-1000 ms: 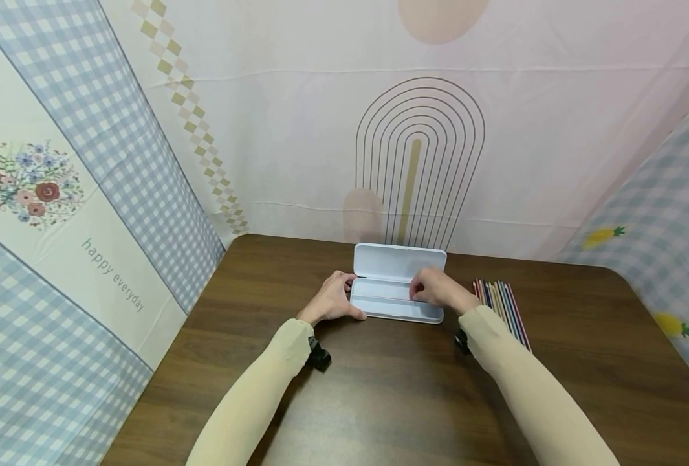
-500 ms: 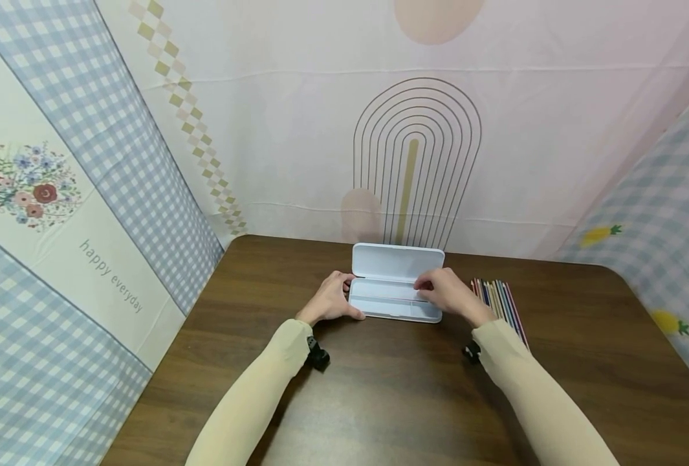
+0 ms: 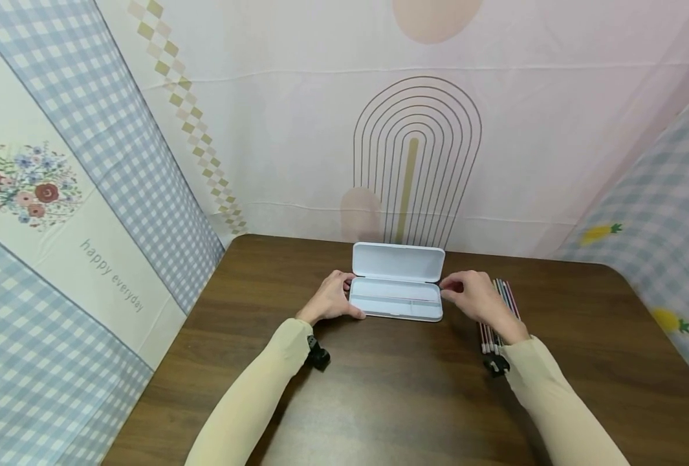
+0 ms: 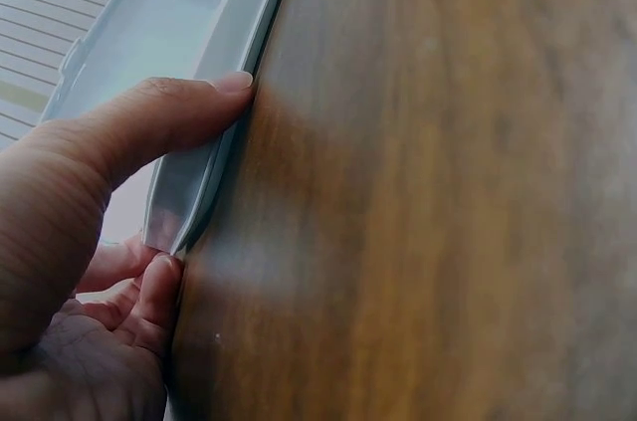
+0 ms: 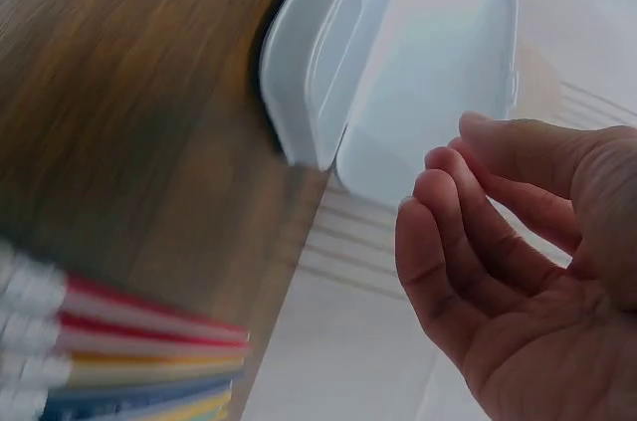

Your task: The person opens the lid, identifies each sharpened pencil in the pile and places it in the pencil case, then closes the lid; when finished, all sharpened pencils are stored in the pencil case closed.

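A pale blue-white pencil case (image 3: 382, 307) lies on the table with its lid (image 3: 398, 261) raised at the back. Dividers split its inside, and a thin dark line runs along the long one. My left hand (image 3: 329, 298) grips the case's left end, thumb on the front rim and fingers curled round the far corner. Just off the right end is my right hand (image 3: 477, 299), its fingers loosely bent; in the right wrist view nothing is between thumb and fingertips. Several coloured pencils (image 5: 149, 341) lie side by side, partly hidden under that hand and wrist in the head view.
The brown wooden table (image 3: 391, 388) ends just behind the case at a hanging cloth (image 3: 297, 149) with printed arches. Checked cloths hang to the left (image 3: 146, 168) and right (image 3: 670, 213). A black wrist camera (image 3: 319, 356) sits on my left wrist.
My right hand has moved right, from inside the case to beyond its right end and over the pencils. The left hand and case stay in place.
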### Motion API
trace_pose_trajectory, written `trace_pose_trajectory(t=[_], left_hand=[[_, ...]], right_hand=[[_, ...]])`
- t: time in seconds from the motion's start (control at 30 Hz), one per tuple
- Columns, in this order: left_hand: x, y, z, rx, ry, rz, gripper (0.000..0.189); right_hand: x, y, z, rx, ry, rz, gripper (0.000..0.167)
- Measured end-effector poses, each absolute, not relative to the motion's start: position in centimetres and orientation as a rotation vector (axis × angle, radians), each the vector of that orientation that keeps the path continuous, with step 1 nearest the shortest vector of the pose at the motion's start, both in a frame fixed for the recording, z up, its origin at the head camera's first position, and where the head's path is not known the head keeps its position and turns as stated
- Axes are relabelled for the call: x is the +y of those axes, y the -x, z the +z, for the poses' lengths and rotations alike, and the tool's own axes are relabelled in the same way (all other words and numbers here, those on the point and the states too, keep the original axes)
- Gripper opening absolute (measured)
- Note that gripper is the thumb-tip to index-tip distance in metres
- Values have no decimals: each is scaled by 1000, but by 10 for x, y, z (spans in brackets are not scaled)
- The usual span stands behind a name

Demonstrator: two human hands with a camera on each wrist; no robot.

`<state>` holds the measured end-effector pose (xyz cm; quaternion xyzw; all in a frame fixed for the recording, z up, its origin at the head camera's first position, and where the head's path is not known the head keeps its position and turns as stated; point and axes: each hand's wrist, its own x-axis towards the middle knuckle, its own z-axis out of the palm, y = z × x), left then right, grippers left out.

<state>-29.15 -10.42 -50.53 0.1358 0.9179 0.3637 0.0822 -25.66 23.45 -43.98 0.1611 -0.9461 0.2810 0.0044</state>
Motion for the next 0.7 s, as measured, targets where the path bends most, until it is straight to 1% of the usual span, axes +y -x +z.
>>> trace_pose_trajectory(t=[0.23, 0.7], left_hand=[[-104, 292, -507, 2743, -406, 1094, 96], [-104, 292, -506, 2741, -403, 1099, 95]], right_hand=[[264, 238, -442, -2921, -463, 812, 17], [302, 209, -454, -2998, -155, 766, 19]])
